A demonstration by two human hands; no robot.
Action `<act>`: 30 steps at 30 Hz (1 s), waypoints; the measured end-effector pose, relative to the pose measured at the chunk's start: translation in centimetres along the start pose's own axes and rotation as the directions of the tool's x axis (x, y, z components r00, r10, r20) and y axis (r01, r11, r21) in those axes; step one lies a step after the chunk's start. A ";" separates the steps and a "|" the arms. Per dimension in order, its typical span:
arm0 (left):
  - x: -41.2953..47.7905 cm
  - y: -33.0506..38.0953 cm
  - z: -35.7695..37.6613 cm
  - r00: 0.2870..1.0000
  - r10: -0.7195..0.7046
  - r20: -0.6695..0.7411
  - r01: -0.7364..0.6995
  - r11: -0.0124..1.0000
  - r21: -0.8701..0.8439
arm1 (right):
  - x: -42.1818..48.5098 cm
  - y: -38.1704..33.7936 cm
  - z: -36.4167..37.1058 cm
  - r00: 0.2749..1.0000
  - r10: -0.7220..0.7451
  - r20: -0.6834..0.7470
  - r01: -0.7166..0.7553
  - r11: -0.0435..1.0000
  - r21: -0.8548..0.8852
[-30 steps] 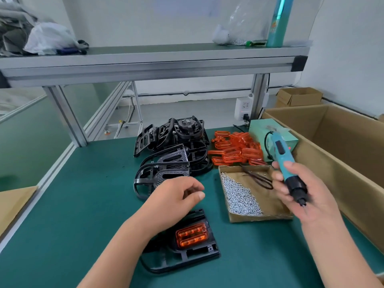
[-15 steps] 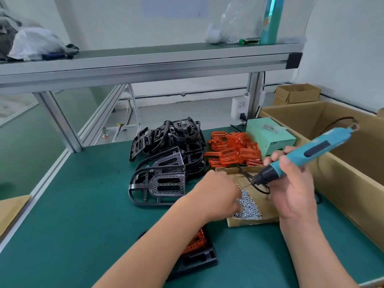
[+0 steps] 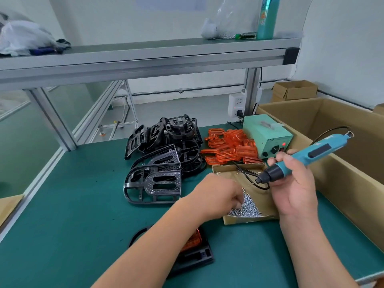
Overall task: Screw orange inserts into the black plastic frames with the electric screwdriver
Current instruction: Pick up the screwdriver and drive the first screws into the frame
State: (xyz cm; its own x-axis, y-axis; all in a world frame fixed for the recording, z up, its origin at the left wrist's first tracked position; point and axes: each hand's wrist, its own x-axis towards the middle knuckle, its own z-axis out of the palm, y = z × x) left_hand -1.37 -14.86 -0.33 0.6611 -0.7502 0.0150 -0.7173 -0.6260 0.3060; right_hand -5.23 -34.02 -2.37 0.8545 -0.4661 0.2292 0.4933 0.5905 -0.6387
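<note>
The table [image 3: 72, 215] is carrying a heap of black frames [image 3: 166, 154] at its far middle, with the orange inserts [image 3: 230, 148] lying piled just to their right. Another frame [image 3: 197, 258], an orange insert [image 3: 192, 241] sitting in it, is lying near you, partly under your left forearm. Your right hand [image 3: 295, 183] is gripping the electric screwdriver [image 3: 307, 156], its bit pointing left above the cardboard tray [image 3: 245, 220] of screws [image 3: 247, 206]. Your left hand [image 3: 220, 194] is hovering over those screws, fingers curled down; blur is hiding whether it is pinching one.

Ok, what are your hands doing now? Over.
Left hand down in the screws, grasp hidden. Right hand holds screwdriver. Frame with orange insert under left forearm.
</note>
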 end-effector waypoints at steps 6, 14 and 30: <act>-0.3 -0.6 0.4 0.998 -0.017 -0.056 0.016 0.999 -0.030 | 0.0 0.2 0.2 0.999 0.028 -0.017 -0.028 1.000 -0.009; -0.7 -1.0 0.6 0.996 -0.028 -0.083 0.015 0.988 -0.151 | -0.1 0.5 0.3 0.998 0.032 -0.048 -0.032 0.999 -0.003; -2.4 -2.0 -1.2 0.984 -0.175 -0.025 0.128 0.801 -0.584 | -0.1 0.7 0.5 0.996 0.048 -0.079 -0.054 0.996 -0.074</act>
State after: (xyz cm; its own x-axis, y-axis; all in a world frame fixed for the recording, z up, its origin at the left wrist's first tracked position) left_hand -1.22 -11.55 0.13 0.7819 -0.6232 -0.0147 -0.3617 -0.4728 0.8035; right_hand -4.84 -33.23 -2.48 0.8617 -0.4878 0.1396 0.4333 0.5644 -0.7026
